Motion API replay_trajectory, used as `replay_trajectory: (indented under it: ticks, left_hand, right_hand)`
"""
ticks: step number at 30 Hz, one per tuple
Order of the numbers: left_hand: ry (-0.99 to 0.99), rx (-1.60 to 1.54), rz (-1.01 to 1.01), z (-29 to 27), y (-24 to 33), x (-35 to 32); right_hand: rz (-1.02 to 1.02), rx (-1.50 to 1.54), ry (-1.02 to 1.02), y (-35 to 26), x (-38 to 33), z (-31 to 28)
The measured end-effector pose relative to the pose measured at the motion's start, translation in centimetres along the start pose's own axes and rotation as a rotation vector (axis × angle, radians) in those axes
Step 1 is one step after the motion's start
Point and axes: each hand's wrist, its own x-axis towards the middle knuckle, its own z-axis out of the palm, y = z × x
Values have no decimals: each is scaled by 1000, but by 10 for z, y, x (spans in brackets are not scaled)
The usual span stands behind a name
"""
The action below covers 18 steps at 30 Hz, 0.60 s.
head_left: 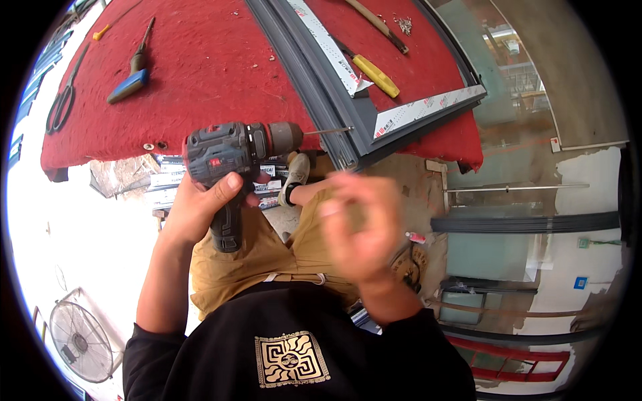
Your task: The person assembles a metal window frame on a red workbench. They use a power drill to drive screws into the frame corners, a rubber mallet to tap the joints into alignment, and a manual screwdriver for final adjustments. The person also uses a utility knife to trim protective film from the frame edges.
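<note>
My left hand (200, 204) is wrapped round the grip of a dark cordless drill (221, 154), thumb on its near side. A long thin bit (326, 131) sticks out of the chuck toward the right, its tip over the corner of a dark grey metal frame (304, 77). Just below that corner hovers my right hand (361, 224), smeared by motion. Its fingers look bent, but I cannot make out anything in them. White printed protective film (428, 110) covers parts of the frame, with a torn, lifted end near the corner.
The frame lies on a red cloth-covered table (221, 60). On it are scissors (62, 107), a blue-handled screwdriver (130, 85), a yellow-handled tool (376, 75), a wooden handle (378, 25) and small screws (404, 25). A fan (80, 341) stands lower left; glass panes (491, 257) are at right.
</note>
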Motion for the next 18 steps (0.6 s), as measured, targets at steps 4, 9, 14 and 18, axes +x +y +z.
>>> replay_trajectory:
  ticks: [4, 9, 14, 18]
  left_hand:
    - [-3, -124, -100, -4, -7, 4]
    - [-82, -117, -39, 5, -8, 1]
    - [31, -50, -107, 14, -14, -7]
    - [85, -43, -181, 15, -12, -11]
  right_hand:
    - [-136, -468, -111, 64, 81, -84]
    - [-130, -302, -398, 160, 123, -101]
    - [-215, -395, -256, 183, 122, -70]
    - [-194, -405, -252, 180, 119, -67]
